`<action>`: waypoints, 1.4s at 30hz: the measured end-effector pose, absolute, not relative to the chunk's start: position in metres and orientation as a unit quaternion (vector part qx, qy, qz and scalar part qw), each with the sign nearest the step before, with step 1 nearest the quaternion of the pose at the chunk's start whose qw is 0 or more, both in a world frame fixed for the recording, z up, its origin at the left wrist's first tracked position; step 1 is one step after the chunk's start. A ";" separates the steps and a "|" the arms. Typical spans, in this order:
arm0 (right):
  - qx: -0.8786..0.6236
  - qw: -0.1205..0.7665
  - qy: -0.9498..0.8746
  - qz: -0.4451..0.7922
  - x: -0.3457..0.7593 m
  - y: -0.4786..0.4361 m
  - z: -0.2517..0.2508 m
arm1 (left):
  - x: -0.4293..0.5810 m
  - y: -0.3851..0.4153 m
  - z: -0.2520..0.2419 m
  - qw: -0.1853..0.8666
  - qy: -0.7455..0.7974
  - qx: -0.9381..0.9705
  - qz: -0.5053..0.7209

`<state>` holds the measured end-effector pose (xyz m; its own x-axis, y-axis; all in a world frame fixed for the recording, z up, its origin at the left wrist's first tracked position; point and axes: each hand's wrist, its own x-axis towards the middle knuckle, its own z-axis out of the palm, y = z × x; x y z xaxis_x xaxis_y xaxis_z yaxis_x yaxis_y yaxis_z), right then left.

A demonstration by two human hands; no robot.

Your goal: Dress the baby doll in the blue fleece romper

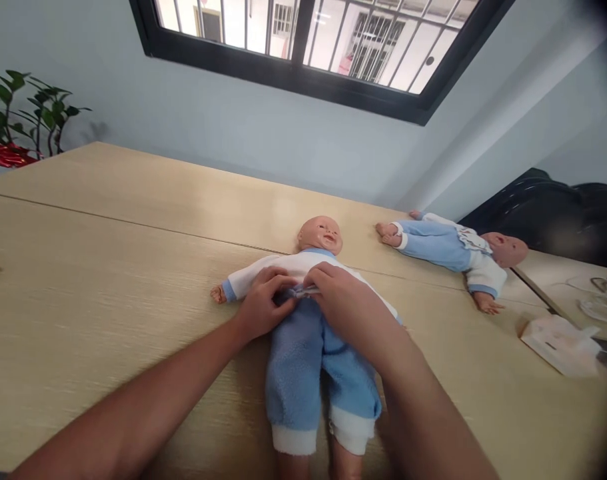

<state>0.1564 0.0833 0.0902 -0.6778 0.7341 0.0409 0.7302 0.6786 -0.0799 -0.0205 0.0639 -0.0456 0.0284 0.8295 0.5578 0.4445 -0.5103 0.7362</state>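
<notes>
A baby doll (320,233) lies on its back on the table, head away from me, in a white top and blue trousers (296,363) with white cuffs. At its waist my left hand (266,303) is closed, thumb and fingers pinching the clothing. Close beside it, my right hand (333,290) pinches a small light-coloured piece of the same clothing, its fingertips partly hidden. The doll's left arm is mostly covered by my right arm; its other arm stretches out sideways.
A second doll (433,247) in similar clothes lies at the right. Nearer stands a white tissue pack (560,343), with clear tubing or cable (603,307) behind it. Black chairs (548,207) are beyond the table (133,267). A potted plant (38,113) stands at the far left.
</notes>
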 end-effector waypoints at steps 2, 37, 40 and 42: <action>-0.383 0.063 -0.922 0.000 0.156 0.081 0.089 | -0.019 0.063 -0.047 0.169 0.467 0.668 0.554; -0.366 0.107 -0.924 0.017 0.153 0.090 0.083 | -0.023 0.063 -0.047 0.368 0.446 0.541 0.611; -0.373 0.071 -0.924 0.037 0.154 0.089 0.081 | -0.022 0.065 -0.047 0.373 0.457 0.521 0.617; -0.376 0.048 -0.925 0.032 0.156 0.089 0.081 | -0.024 0.067 -0.048 0.341 0.492 0.528 0.603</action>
<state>0.1560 0.0886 0.0809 -0.7130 0.6980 0.0659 0.6919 0.7157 -0.0950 -0.0238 0.0669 -0.0475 -0.2105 0.9303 0.3004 0.1083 -0.2832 0.9529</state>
